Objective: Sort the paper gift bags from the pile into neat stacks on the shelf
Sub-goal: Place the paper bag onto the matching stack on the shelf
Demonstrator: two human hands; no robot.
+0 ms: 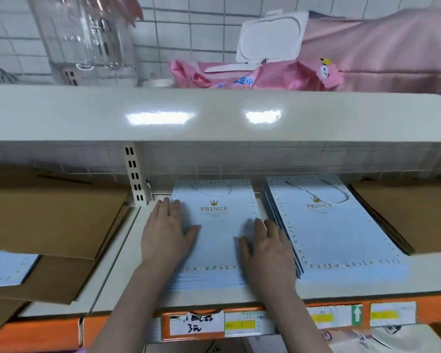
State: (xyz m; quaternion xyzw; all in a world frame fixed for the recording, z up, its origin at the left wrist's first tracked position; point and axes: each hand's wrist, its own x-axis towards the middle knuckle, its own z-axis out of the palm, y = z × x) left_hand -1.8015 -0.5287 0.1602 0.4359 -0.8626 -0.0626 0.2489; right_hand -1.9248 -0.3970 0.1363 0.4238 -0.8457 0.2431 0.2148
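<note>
A stack of light-blue "PRINCE" paper gift bags (217, 225) lies flat on the white shelf (127, 289), in the middle. My left hand (164, 231) rests flat on the stack's left edge, fingers straight. My right hand (266, 247) lies flat on the stack's right side, fingers straight, next to a second stack of the same blue bags (334, 225) that is fanned out slightly. One more blue bag (5, 270) lies at the far left on brown bags.
Brown paper bags (49, 220) lie on the left shelf section and more brown bags (413, 215) at the right. A slotted upright (135, 174) divides the sections. The upper shelf (214, 115) carries a clear container (87, 39) and a pink wipes pack (252, 72).
</note>
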